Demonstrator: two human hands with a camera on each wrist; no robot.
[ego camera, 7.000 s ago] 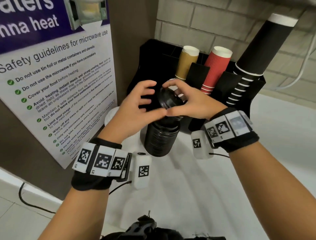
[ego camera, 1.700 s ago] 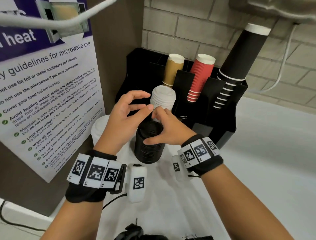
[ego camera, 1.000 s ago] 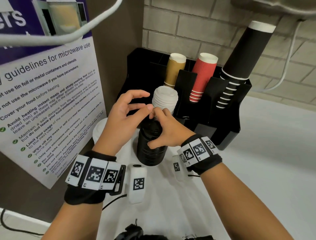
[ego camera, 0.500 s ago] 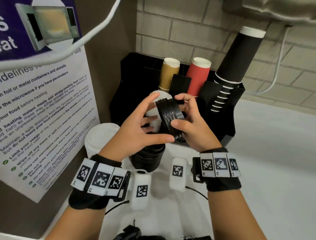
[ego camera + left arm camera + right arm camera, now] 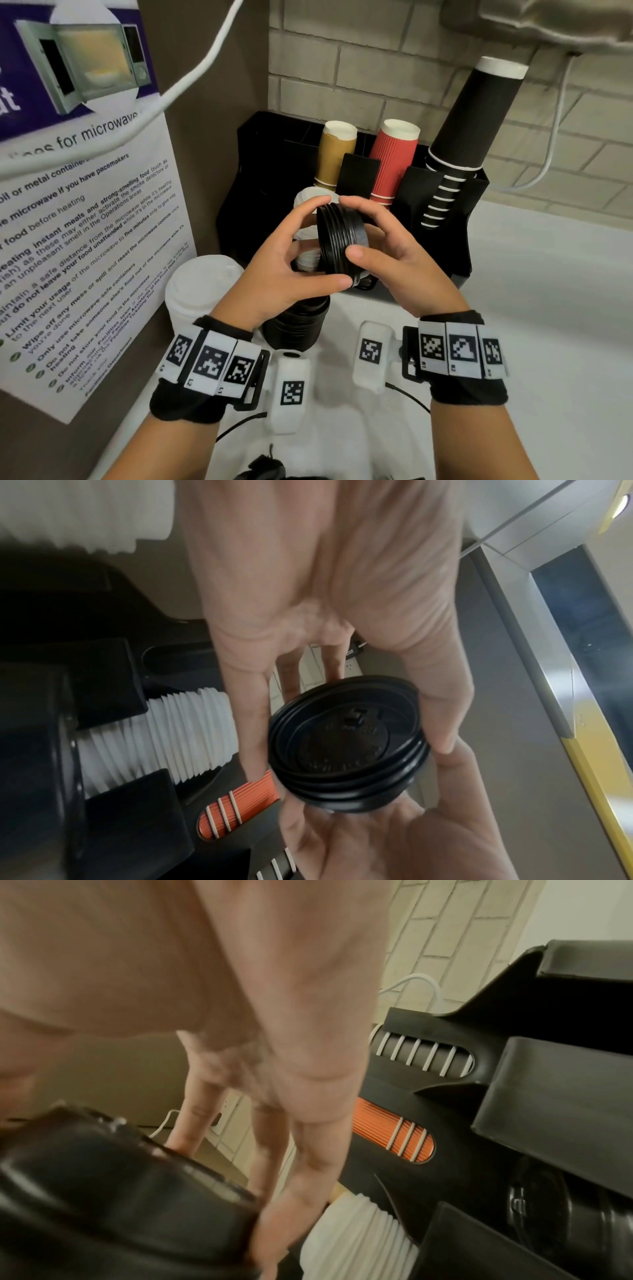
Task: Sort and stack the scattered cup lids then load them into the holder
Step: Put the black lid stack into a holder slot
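Fingers [image 5: 310, 205] of both hands clasp the small stack of black lids [image 5: 339, 240], which should be squared before entering the holder [image 5: 455, 219].

black lids [image 5: 339, 241] glossy smooth plastic; white lids [image 5: 161, 739] matt ribbed plastic; red cups [image 5: 394, 161] corrugated paper; holder [image 5: 442, 246] matt black plastic; wall [image 5: 376, 75] rough brick.

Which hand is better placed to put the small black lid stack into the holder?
Probably the right hand. It grips the black lid stack from the side nearer the holder, where black lids already sit; the left hand supports the other side.
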